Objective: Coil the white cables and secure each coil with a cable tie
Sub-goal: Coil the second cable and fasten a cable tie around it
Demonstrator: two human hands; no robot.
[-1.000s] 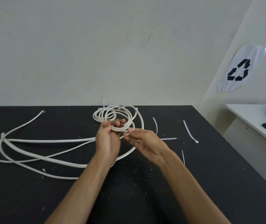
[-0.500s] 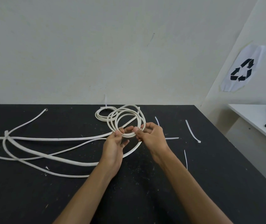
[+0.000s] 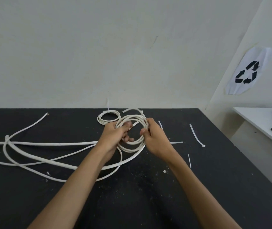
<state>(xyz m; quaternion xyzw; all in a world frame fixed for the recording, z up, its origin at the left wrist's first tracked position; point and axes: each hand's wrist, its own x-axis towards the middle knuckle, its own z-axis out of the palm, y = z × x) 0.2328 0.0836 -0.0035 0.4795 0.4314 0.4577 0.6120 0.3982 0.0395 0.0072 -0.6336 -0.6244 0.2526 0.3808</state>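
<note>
At frame centre, your left hand point(image 3: 115, 136) and right hand point(image 3: 155, 138) each pinch opposite sides of the coil point(image 3: 132, 129), fingers curled round its loops, probably to keep them stacked; cable ties point(image 3: 196, 136) lie right, within reach.

A coil point(image 3: 132, 129) sat between the left hand point(image 3: 113, 136) and right hand point(image 3: 156, 138). Behind it lay a tied coil point(image 3: 108, 117); loose cables point(image 3: 41, 151) sprawled left on the table point(image 3: 140, 195).
</note>
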